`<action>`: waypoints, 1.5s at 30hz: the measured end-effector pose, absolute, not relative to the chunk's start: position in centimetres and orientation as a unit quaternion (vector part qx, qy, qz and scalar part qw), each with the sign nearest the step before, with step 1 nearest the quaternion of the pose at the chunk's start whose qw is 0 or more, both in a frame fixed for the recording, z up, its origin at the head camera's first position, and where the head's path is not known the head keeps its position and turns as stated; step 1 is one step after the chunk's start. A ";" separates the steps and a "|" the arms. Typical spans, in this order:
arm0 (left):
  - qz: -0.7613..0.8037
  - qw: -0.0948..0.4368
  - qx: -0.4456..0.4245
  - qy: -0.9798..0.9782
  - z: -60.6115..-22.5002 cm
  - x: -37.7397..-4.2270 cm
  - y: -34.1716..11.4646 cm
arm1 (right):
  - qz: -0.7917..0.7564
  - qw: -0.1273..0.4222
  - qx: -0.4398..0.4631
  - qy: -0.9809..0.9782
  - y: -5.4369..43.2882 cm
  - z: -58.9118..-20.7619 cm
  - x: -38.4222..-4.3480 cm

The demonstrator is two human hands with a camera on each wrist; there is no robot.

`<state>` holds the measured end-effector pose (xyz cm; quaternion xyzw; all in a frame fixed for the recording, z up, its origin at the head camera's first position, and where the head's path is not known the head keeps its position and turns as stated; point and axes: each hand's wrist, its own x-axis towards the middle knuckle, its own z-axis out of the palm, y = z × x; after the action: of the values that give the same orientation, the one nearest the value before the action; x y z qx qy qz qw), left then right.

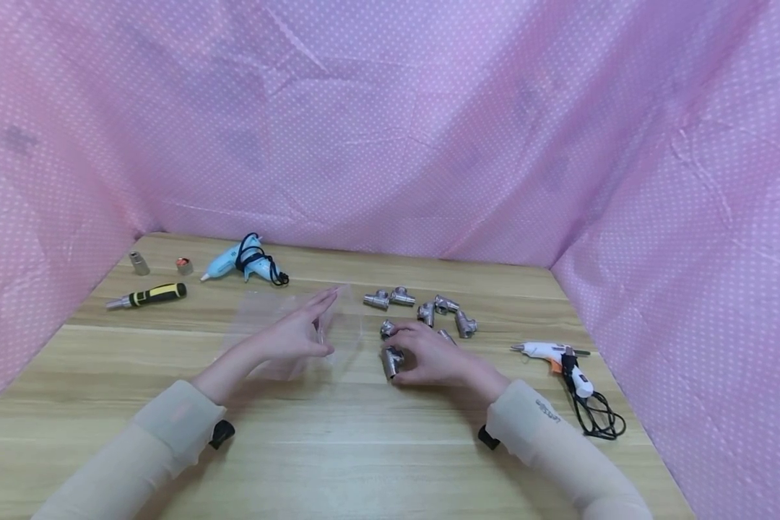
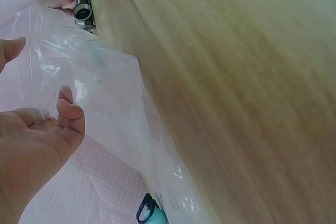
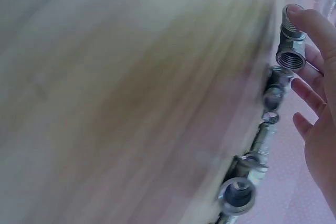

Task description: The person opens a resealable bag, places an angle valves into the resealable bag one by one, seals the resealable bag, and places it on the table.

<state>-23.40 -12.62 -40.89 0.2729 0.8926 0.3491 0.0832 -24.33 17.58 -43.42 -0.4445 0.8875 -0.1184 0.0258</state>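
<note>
right hand (image 1: 429,355): curled over a metal pipe fitting (image 1: 392,361) near the middle of the wooden table (image 1: 364,462); the fitting is pinched between fingers and thumb, as the right wrist view confirms (image 3: 290,45).
left hand (image 1: 297,334): held edge-up with fingers almost straight, just left of the right hand; the mouth of a clear plastic bag (image 1: 286,325) is pinched lightly against the thumb (image 2: 71,116), the rest of the film lying slack on the table.
fitting position: low over the table, just right of the bag, not yet inside it.
loose fittings (image 1: 429,310): a cluster of tee and elbow pieces lies just beyond the right hand, some touching one another.
right side: a white glue gun (image 1: 552,355) with a coiled black cord is seen near the table edge.
far left: a blue glue gun (image 1: 243,261), a yellow-handled screwdriver (image 1: 148,295) and two small metal parts are set well apart from the hands.
risk: the thin film could be slipped from so light a pinch, or snagged by threaded ends.
risk: neighbouring fittings could be knocked and rolled by the knuckles.
</note>
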 end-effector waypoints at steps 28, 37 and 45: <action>0.380 0.096 0.292 0.872 -40.8 -22.8 -12.3 | -0.218 0.047 -0.375 0.900 9.8 -41.6 -25.5; 0.386 0.112 0.284 0.871 -40.4 -23.0 -12.8 | -0.221 0.056 -0.379 0.897 9.9 -42.0 -25.5; 0.395 0.108 0.268 0.872 -40.0 -23.2 -13.1 | -0.237 0.025 -0.399 0.885 10.9 -40.7 -25.4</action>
<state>-23.15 -13.06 -39.99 0.2684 0.8721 0.3947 0.1078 -25.39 10.90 -40.68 -0.3995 0.8852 -0.2370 0.0252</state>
